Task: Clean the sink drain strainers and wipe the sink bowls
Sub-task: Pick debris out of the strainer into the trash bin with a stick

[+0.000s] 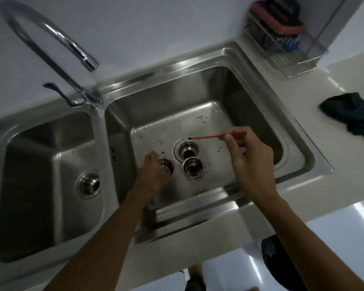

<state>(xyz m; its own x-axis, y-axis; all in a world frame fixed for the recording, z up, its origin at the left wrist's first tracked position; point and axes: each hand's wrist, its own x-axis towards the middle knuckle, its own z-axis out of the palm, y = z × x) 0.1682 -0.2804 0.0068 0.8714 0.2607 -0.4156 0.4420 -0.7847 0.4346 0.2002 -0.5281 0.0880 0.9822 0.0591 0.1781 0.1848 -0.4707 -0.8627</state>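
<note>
In the right sink bowl (250, 114), my left hand (151, 171) grips a steel drain strainer (166, 166) resting on the bowl floor. A second strainer (192, 169), with dark debris inside, stands just right of it, below the open drain hole (187, 149). My right hand (250, 156) pinches a thin red stick brush (208, 137), its dark tip pointing left above the drain hole. Reddish specks are scattered over the bowl floor. The left sink bowl (40, 164) has its own drain fitting (88, 184).
A curved chrome faucet (51, 40) rises behind the divider between the bowls. A dark green cloth (351, 114) lies on the white counter at right. A wire rack (282, 47) with a red sponge stands in the back right corner.
</note>
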